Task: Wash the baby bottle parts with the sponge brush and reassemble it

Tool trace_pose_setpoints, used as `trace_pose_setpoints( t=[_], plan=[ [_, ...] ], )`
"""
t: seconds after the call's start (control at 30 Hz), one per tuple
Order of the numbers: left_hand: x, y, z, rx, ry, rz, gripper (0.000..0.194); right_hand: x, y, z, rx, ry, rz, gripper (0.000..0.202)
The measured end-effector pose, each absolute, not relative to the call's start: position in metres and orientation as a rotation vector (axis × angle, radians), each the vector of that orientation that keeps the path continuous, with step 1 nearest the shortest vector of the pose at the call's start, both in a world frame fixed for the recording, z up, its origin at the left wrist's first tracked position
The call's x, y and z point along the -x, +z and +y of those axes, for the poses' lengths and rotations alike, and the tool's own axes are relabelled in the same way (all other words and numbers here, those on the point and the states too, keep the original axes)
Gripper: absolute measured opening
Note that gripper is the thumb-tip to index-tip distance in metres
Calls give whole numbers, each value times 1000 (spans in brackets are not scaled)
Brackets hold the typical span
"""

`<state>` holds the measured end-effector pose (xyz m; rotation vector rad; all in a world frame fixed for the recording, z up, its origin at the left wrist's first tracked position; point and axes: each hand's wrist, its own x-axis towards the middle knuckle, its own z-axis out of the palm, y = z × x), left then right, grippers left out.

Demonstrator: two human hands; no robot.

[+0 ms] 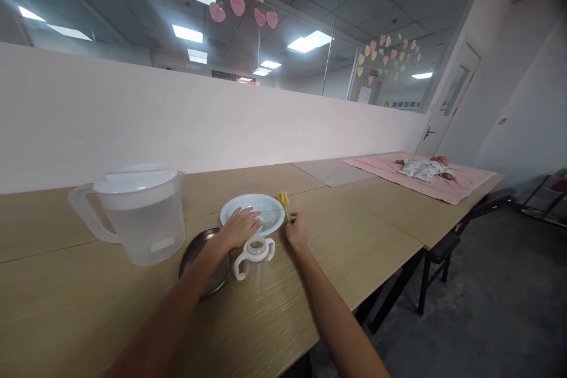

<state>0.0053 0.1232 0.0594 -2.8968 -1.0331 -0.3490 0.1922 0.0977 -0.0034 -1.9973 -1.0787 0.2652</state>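
My left hand [241, 227] reaches over the white bowl [229, 208], its fingers over a small whitish item in the bowl that is mostly hidden. To the right of the bowl, my right hand [296, 230] is closed on the green stem of a yellow-headed brush [283, 198]. In front of the bowl stands a clear bottle [256, 251] with a white two-handled collar and an open top. A round metal tray [215, 283] lies partly under my left forearm.
A large clear pitcher [148, 218] with a white lid stands at the left. On the far right of the table, a baby doll [423, 169] lies on a pink cloth [460, 183]. A black chair [443, 245] is beside the table's right edge.
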Motion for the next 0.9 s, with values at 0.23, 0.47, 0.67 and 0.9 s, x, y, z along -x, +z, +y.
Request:
trace_pose_setpoints(
  t=[0.23,0.47,0.67,0.9],
  plan=[
    [-6,56,123,2899,-363,-1031,38,-191,-8,99,1987,276,-1103,39],
    [-3,51,128,2909,-311,-941,39,-191,-10,99,1965,275,-1116,38],
    [-3,55,124,2882,-317,-903,36,-191,-12,99,1955,259,-1107,38],
    [-1,62,123,2723,-580,-997,34,-195,-15,103,1996,203,-1063,44]
  ],
)
